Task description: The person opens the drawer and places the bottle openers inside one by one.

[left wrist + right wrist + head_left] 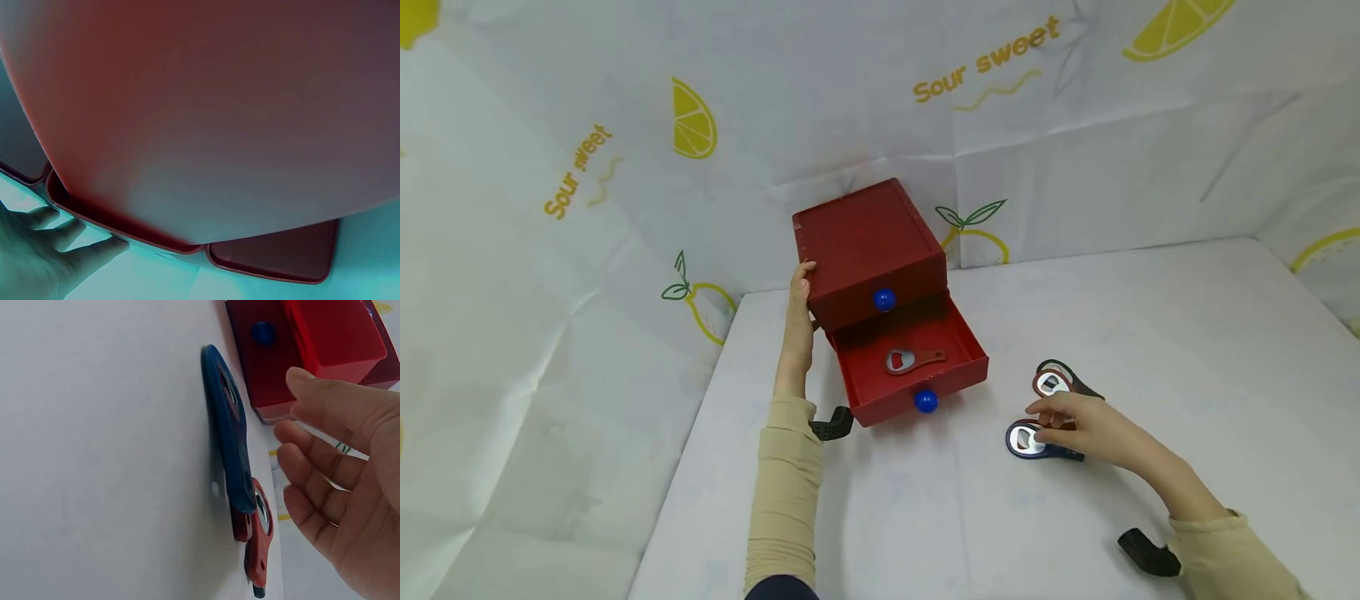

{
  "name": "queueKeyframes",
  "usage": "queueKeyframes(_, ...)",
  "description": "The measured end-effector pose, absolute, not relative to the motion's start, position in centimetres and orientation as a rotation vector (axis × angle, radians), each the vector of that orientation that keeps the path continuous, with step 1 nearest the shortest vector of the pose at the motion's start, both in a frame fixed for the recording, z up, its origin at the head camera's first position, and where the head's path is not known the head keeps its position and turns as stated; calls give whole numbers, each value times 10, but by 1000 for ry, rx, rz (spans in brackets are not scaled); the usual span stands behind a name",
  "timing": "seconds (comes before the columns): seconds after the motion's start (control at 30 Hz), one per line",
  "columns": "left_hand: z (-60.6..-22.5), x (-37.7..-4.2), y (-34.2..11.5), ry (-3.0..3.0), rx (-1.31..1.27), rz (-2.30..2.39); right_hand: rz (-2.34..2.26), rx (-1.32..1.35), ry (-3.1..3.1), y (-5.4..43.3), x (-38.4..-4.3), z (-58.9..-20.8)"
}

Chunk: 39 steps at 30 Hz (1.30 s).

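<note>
My left hand (797,325) rests against the left side of a red drawer box (865,237), fingers extended along it. The lower drawer (917,396), with a blue knob (927,402), is pulled out. A brown-red bottle opener (928,357) lies inside it. My right hand (1097,425) hovers over bottle openers on the table, its fingers loosely bent and holding nothing. Nearest is a blue bottle opener (230,437) overlapping a dark red one (241,529). Behind them, a red bottle opener (259,547) lies across a dark green one (1086,388).
The upper drawer, with its own blue knob (884,300), is closed. A white table (910,517) extends around the box. Behind it hangs a white sheet (820,100) printed with lemons and lettering. Black curved pieces (1148,552) stick out near both sleeves.
</note>
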<state>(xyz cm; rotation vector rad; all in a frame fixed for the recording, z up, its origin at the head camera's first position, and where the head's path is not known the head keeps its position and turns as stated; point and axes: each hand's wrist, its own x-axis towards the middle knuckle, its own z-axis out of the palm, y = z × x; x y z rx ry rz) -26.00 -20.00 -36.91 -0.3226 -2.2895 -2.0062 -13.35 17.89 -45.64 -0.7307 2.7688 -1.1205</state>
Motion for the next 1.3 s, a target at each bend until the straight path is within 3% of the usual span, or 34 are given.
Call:
queueKeyframes(0.77,-370,-259,-200,-2274,-331,-2019,-790,-752,2844,182,-124,-472)
queueKeyframes(1.3,-370,-258,-200,-2285,-328,-2011,-900,-749,2952,179,-127,-415)
